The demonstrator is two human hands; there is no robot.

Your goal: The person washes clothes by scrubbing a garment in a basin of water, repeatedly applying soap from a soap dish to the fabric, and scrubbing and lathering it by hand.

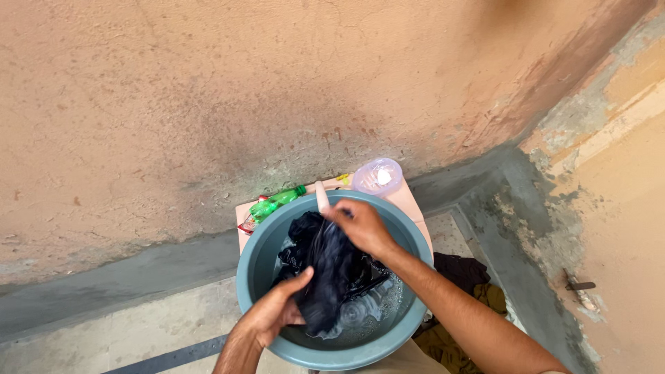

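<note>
A grey-green plastic basin (258, 277) holds soapy water and a dark wet garment (331, 266). My left hand (277, 312) grips the lower end of the garment above the water. My right hand (364, 225) clutches its upper end near the basin's far rim, so the cloth is stretched between both hands. More dark cloth lies bunched in the water at the basin's left side.
Behind the basin, on a pale slab (410, 201), lie a green plastic bottle (276, 203), a clear round lidded container (378, 176) and a white stick-like handle (322, 198). Dark and olive clothes (471, 277) are piled on the floor at right. Rough walls close in behind and right.
</note>
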